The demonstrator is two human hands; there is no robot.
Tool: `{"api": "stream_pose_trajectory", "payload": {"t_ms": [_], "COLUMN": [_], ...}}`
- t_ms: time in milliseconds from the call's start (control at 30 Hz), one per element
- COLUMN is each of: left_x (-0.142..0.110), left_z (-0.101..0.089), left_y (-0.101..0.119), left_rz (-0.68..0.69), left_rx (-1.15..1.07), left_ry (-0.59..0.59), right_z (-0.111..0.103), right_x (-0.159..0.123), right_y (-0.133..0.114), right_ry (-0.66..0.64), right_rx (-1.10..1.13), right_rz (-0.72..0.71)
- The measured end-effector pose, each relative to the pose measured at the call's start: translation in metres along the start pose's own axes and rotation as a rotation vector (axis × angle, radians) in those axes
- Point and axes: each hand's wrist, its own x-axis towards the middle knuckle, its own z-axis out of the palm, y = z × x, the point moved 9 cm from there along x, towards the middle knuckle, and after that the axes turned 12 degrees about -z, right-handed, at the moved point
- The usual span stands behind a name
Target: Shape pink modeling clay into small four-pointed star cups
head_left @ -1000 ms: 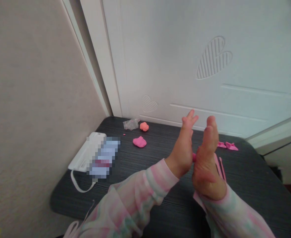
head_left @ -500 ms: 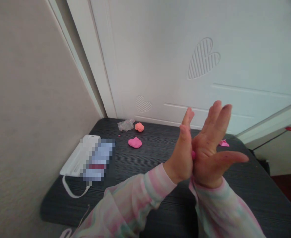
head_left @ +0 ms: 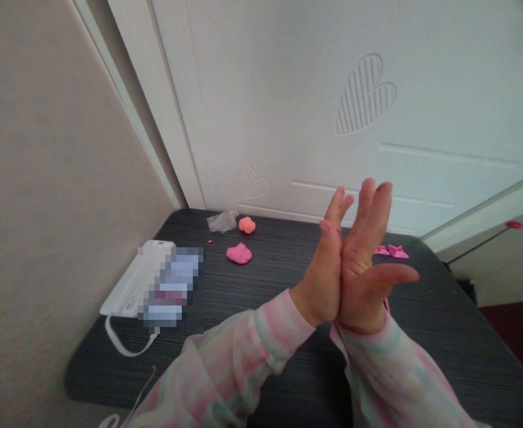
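Observation:
My left hand [head_left: 319,270] and my right hand [head_left: 363,267] are pressed palm to palm above the dark table. Their fingers are stretched upward, and the right thumb sticks out to the side. A small piece of pink modelling clay showed between the palms a moment ago; now the hands hide it. Left of them, a flattened lump of pink modelling clay [head_left: 239,254] lies on the table. Behind it sits a bumpy orange clay lump [head_left: 247,225]. Two pink bow-shaped clay pieces [head_left: 397,251] rest beyond my right hand, one partly covered by it.
A crumpled clear wrapper [head_left: 223,222] and a tiny pink crumb [head_left: 210,241] lie at the back left of the dark table [head_left: 270,291]. A white device [head_left: 128,291] with a strap is at the left, beside a blurred-out patch. A white door [head_left: 288,107] stands behind.
My right palm has slid left against my left palm, covering the pink clay that showed between them. More of the bow-shaped pieces now shows. The view has shifted slightly.

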Motion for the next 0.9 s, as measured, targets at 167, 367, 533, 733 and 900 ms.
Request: {"api": "stream_pose_trajectory", "payload": {"t_ms": [167, 367, 533, 733, 900], "left_x": [0.017, 0.023, 0.018, 0.01, 0.008], "left_z": [-0.033, -0.046, -0.031, -0.019, -0.021], "left_y": [-0.02, -0.012, 0.004, 0.014, 0.01], "left_rz": [-0.204, -0.184, -0.108, -0.034, -0.065], "left_rx": [-0.22, -0.272, -0.2, -0.084, 0.001], "left_ry": [0.103, 0.087, 0.031, 0.041, 0.077], "right_z": [0.01, -0.008, -0.018, -0.012, -0.01], "right_x": [-0.003, 0.005, 0.02, 0.022, 0.02], "right_y": [0.027, 0.059, 0.054, 0.033, 0.03], "right_ry": [-0.062, 0.113, 0.234, 0.292, 0.309], "right_rx": [0.086, 0.235, 0.155, 0.053, 0.035], "right_rz": [0.043, 0.256, 0.222, 0.075, 0.076]}}
